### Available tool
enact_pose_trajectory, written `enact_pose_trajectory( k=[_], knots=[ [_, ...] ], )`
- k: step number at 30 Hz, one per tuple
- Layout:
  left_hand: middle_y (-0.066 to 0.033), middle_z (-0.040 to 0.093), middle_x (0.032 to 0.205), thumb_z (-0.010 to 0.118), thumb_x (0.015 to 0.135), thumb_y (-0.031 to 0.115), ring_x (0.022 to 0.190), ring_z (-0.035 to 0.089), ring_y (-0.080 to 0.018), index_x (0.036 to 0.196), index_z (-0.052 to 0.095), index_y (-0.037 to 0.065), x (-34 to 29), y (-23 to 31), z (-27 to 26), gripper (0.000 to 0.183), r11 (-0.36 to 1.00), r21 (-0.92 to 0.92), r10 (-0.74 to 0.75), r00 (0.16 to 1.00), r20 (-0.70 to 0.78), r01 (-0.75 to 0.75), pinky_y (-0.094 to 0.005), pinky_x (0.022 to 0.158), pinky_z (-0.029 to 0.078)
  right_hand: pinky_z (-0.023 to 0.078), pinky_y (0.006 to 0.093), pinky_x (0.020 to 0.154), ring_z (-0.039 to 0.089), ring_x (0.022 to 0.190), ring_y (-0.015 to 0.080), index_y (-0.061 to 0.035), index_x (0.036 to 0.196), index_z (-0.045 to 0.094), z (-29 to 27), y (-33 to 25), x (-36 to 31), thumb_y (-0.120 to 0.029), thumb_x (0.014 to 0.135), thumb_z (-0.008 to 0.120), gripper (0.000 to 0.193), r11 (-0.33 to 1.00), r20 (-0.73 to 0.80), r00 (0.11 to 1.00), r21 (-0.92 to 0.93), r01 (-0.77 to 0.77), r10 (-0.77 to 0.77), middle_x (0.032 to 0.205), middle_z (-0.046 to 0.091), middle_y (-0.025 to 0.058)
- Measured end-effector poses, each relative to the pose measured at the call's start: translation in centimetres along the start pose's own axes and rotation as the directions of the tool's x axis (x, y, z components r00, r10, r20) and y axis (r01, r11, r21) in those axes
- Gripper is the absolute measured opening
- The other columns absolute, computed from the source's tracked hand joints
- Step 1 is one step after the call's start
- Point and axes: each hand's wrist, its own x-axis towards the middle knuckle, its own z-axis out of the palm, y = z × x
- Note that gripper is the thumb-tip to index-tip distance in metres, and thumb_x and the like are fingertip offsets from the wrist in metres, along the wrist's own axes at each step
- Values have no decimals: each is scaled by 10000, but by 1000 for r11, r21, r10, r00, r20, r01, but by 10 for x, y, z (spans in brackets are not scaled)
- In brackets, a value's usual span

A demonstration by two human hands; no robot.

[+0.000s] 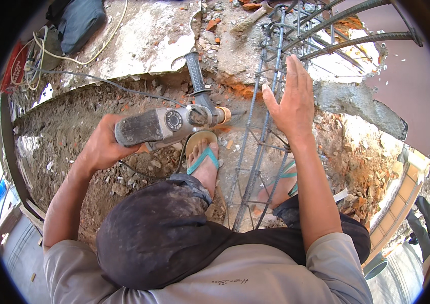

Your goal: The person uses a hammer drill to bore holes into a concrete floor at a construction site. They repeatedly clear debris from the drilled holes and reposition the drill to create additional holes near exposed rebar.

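Brown earth trench point(65, 120), centre frame.
Left hand point(106, 144) grips grey-black power hammer point(157, 126); open right hand point(295, 104) should steady black side handle point(194, 73).

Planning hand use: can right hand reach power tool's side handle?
Probably yes: the right hand is open and the side handle is ungripped, though the rebar cage runs between them.
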Motion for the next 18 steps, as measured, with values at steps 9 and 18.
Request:
enact_pose_trajectory(
  k=[9, 18],
  knots=[
    [-43, 790, 899, 830, 881, 181, 708, 677, -121, 1162, 805, -23, 30, -5, -12, 348, 995, -45, -86, 996, 26, 87, -347, 673, 559, 414, 553, 1362, 485, 1614, 448, 32, 1758, 415, -1, -2, 0, -414, 1008, 826, 964, 1000, -1, 1000, -16, 8, -8, 1772, 490, 258],
    [-11, 731, 873, 846, 952, 247, 712, 629, -110, 1269, 790, -14, 75, 18, -26, 415, 991, 59, -118, 993, 12, 117, -329, 657, 528, 408, 558, 1362, 484, 1616, 460, 43, 1768, 391, 2, -2, 0, -410, 1015, 826, 981, 999, -4, 1000, -37, 13, -13, 1757, 500, 280]
  ],
)
